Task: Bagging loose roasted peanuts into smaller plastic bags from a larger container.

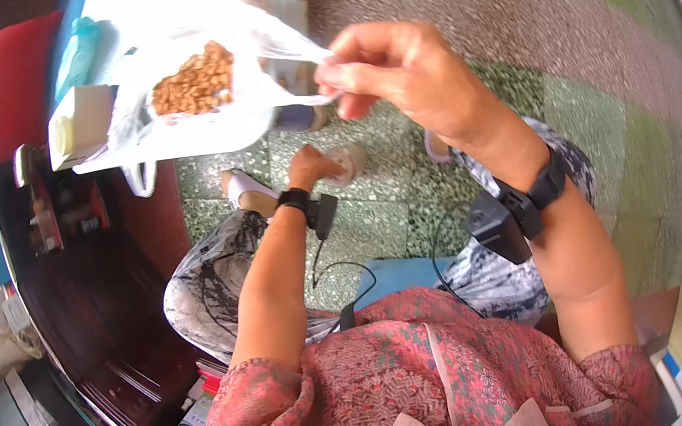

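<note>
My right hand (407,77) pinches the edge of a thin white plastic bag (282,43) and stretches it out to the right of a white table (237,137). Small brown pieces of food, perhaps nuts, (196,82) lie in a heap in the bag on the table. A loop of the bag hangs over the table's near edge. My left hand (311,166) is lower, past the table's near edge, with its fingers at a round clear plastic container (346,166). The container's contents are blurred.
A white box (82,126) and a teal bottle (79,54) stand on the table's left side. A red cushion (9,97) is beyond them. A dark wooden cabinet (89,297) stands at left. A blue seat (390,278) is between my legs, over a speckled stone floor (590,156).
</note>
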Motion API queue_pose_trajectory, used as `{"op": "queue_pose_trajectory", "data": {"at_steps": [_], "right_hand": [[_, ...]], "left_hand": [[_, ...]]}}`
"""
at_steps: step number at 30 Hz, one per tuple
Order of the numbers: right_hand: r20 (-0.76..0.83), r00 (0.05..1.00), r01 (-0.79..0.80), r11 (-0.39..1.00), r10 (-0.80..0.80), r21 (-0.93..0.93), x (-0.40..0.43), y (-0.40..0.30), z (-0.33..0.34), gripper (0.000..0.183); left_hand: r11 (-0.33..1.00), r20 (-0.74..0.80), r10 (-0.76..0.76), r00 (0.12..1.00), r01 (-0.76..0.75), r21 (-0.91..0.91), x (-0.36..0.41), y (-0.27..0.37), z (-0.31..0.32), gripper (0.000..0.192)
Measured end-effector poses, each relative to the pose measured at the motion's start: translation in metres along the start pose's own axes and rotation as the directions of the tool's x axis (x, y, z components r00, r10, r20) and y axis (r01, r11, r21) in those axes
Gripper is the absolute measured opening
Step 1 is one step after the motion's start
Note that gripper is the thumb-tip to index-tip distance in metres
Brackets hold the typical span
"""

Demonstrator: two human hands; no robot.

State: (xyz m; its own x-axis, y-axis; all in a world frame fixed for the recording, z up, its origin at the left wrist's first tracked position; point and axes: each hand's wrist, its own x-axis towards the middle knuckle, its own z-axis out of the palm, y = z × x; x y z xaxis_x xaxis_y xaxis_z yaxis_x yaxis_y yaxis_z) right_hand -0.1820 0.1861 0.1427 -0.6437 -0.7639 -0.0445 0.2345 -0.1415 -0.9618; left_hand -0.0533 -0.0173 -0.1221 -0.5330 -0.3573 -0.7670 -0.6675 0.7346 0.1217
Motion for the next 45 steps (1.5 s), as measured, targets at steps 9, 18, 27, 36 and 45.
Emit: {"op": "queue_pose_trajectory", "data": {"at_steps": [9, 18, 27, 36, 45], "right_hand": [[-0.032, 0.998, -0.045, 0.995, 0.048, 0.089, -0.002, -0.019, 0.001, 0.008], [-0.049, 0.997, -0.053, 0.995, 0.057, 0.088, 0.0, -0.009, -0.007, 0.008], [-0.098, 0.992, -0.085, 0.996, 0.083, -0.02, -0.003, 0.004, -0.016, 0.01], [-0.06, 0.998, -0.037, 0.999, 0.037, 0.004, 0.013, 0.001, -0.021, 0.013], [-0.051, 0.998, -0.023, 0.999, 0.024, 0.022, 0.01, 0.004, -0.012, 0.013]], "left_hand": [[0.987, -0.452, 0.138, 0.881, -0.159, -0.009, -0.057, 0.021, 0.002, 0.059], [0.765, -0.924, -0.332, 0.191, -0.517, -0.383, -0.111, -0.082, -0.067, 0.007], [0.978, -0.954, 0.209, -0.215, 0.04, 0.205, -0.14, -0.11, -0.3, 0.055], [0.919, -0.973, -0.095, -0.21, -0.393, -0.005, -0.167, -0.12, -0.278, 0.023], [0.269, -0.466, -0.066, 0.882, -0.434, -0.86, -0.109, -0.028, 0.055, 0.036]]}}
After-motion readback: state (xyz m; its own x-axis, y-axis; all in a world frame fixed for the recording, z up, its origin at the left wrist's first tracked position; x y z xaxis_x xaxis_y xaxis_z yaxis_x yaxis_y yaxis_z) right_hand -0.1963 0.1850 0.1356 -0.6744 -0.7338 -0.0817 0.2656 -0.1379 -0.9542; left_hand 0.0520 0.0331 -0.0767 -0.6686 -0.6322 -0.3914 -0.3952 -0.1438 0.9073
